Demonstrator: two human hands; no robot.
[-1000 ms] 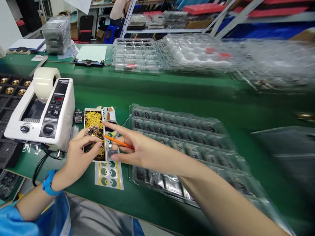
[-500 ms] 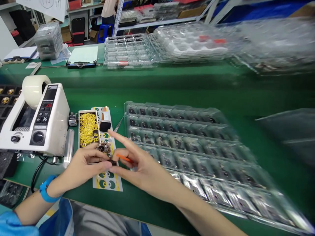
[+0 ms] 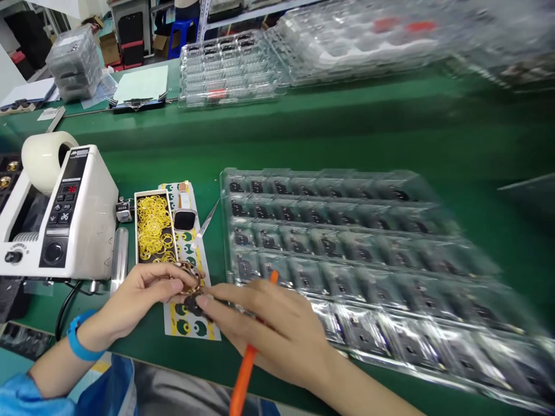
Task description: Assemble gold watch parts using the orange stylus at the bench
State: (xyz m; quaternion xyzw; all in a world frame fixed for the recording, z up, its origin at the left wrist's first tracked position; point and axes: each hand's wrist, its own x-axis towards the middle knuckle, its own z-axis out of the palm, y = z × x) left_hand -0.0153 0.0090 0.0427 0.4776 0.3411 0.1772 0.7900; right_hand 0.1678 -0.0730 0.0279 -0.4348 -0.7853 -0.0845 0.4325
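Orange tool (image 3: 243,375) has swung round, right hand (image 3: 284,332) mostly hiding its middle.

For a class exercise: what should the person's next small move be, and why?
Perhaps ease the small, dark, roundish piece against the gold-coloured round metal part: the left hand holds the metal part, and the right hand has fingertips on the dark piece right beside it. The slim orange stick is tucked in the right hand, its ends clear of both.

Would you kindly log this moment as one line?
left hand: holds round metal part; right hand: holds orange tool, touches dark piece; nearby: box of yellow rings, clear tray
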